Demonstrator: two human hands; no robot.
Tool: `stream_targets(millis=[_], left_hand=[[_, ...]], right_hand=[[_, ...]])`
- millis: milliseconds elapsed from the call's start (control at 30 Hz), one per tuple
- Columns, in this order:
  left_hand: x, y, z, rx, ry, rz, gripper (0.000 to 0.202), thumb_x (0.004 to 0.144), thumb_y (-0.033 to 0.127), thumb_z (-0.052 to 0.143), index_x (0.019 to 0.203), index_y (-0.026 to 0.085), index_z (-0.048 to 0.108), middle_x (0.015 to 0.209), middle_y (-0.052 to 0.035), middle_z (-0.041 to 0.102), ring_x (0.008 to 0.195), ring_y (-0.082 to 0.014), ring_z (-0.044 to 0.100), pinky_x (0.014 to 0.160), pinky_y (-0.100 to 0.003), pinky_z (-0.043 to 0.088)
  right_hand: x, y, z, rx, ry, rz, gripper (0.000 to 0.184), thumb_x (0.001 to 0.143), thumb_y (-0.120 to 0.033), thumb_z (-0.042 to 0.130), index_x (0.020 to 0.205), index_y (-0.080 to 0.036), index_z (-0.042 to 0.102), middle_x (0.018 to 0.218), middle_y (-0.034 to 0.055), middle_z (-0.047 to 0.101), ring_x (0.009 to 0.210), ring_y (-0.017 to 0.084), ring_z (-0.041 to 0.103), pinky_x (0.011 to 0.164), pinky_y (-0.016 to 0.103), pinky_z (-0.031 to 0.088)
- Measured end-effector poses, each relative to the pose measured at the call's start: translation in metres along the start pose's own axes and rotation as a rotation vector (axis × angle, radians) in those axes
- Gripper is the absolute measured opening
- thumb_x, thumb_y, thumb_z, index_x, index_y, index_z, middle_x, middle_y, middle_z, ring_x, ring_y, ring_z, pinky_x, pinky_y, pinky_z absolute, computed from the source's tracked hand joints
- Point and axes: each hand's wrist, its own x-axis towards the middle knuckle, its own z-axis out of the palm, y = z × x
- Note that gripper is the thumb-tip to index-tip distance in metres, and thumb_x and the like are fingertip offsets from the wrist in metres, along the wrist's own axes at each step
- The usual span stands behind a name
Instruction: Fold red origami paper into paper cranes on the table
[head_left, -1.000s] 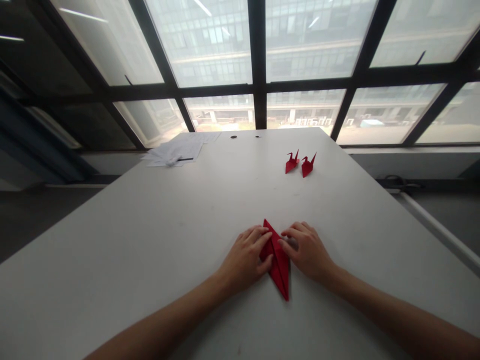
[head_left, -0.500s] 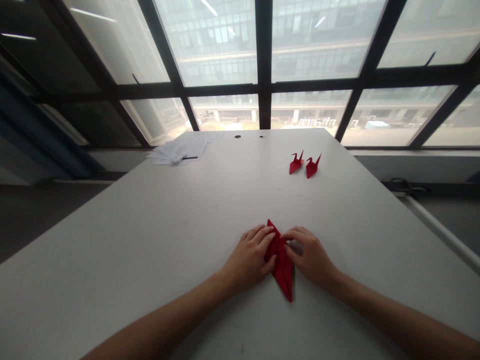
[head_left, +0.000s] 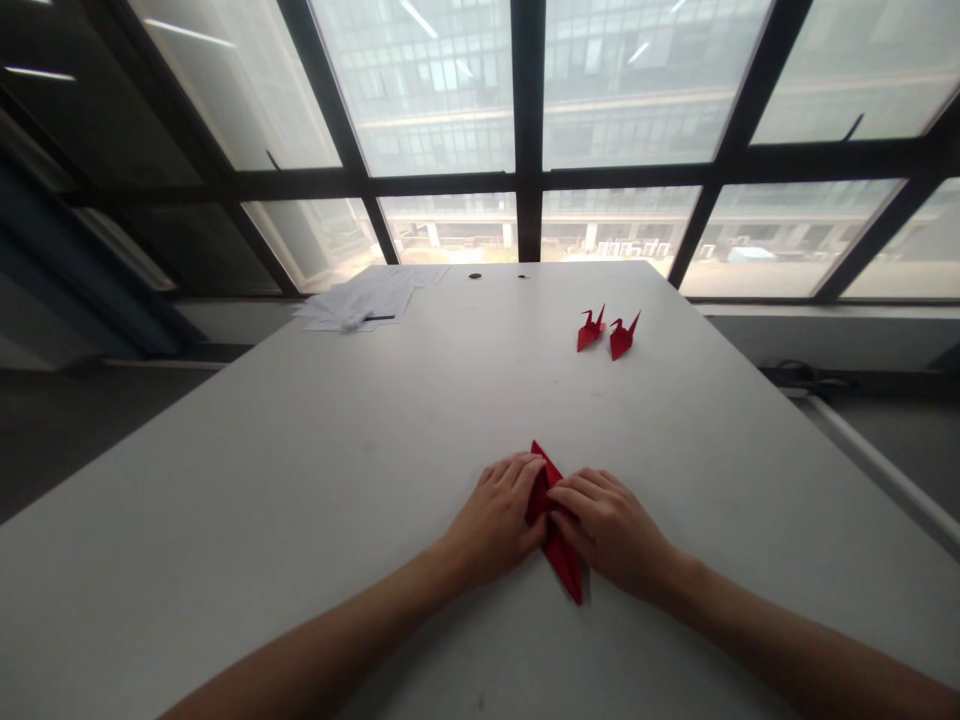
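A folded red paper (head_left: pixel 564 560), long and pointed at both ends, lies flat on the white table (head_left: pixel 300 470) in front of me. My left hand (head_left: pixel 495 520) presses its left half with fingers laid flat. My right hand (head_left: pixel 611 525) covers the right half, its fingertips pinching a flap toward the centre crease. The middle of the paper is hidden under both hands.
Two finished red paper cranes (head_left: pixel 606 333) stand at the far right of the table. A pile of white sheets with a pen (head_left: pixel 356 302) lies at the far left corner. Two small dark holes (head_left: pixel 495 275) mark the far edge, below large windows.
My right hand has slid left over the paper, folding the right flap inward, so the shape looks narrower. The left hand has stayed in place.
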Motion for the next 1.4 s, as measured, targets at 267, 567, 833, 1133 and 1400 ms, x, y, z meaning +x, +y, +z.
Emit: stream_targets(millis=[267, 567, 833, 1133, 1400], left_hand=[[-0.001, 0.002, -0.003, 0.032, -0.024, 0.011, 0.05, 0.085, 0.023, 0.06, 0.134, 0.023, 0.049, 0.142, -0.0102, 0.046, 0.132, -0.0274, 0.041, 0.113, -0.044, 0.034], [0.001, 0.001, -0.003, 0.02, -0.035, 0.012, 0.046, 0.086, 0.024, 0.061, 0.131, 0.024, 0.051, 0.137, -0.0083, 0.051, 0.129, -0.0267, 0.044, 0.111, -0.044, 0.036], [0.001, 0.003, -0.005, 0.033, -0.049, 0.01, 0.044, 0.087, 0.025, 0.06, 0.13, 0.023, 0.053, 0.134, -0.009, 0.051, 0.128, -0.0266, 0.044, 0.11, -0.043, 0.037], [0.002, 0.001, -0.004, 0.037, -0.045, 0.021, 0.045, 0.086, 0.026, 0.062, 0.13, 0.026, 0.054, 0.132, -0.007, 0.054, 0.127, -0.0267, 0.045, 0.109, -0.044, 0.036], [0.002, 0.004, -0.006, 0.04, -0.014, 0.027, 0.039, 0.086, 0.023, 0.063, 0.124, 0.029, 0.059, 0.133, -0.0064, 0.052, 0.127, -0.0266, 0.044, 0.109, -0.044, 0.038]], right_hand=[[-0.001, 0.007, 0.001, 0.08, 0.095, 0.105, 0.02, 0.087, -0.007, 0.054, 0.094, -0.022, 0.066, 0.088, 0.0045, 0.067, 0.086, 0.02, 0.06, 0.081, 0.033, 0.049], [0.003, 0.026, -0.009, 0.061, -0.031, -0.041, 0.033, 0.074, -0.001, 0.056, 0.088, -0.025, 0.073, 0.084, 0.0024, 0.064, 0.082, 0.017, 0.059, 0.075, 0.029, 0.049], [0.008, 0.026, -0.022, 0.039, -0.121, -0.122, 0.01, 0.083, -0.018, 0.066, 0.087, -0.025, 0.073, 0.087, 0.0034, 0.065, 0.085, 0.018, 0.058, 0.08, 0.032, 0.049], [0.01, 0.029, -0.024, 0.113, -0.127, -0.2, 0.019, 0.079, -0.011, 0.067, 0.088, -0.027, 0.073, 0.091, 0.0022, 0.067, 0.092, 0.018, 0.061, 0.088, 0.032, 0.051], [0.011, 0.03, -0.025, 0.124, -0.138, -0.208, 0.022, 0.08, -0.012, 0.065, 0.091, -0.028, 0.075, 0.101, 0.0022, 0.07, 0.098, 0.017, 0.063, 0.092, 0.033, 0.049]])
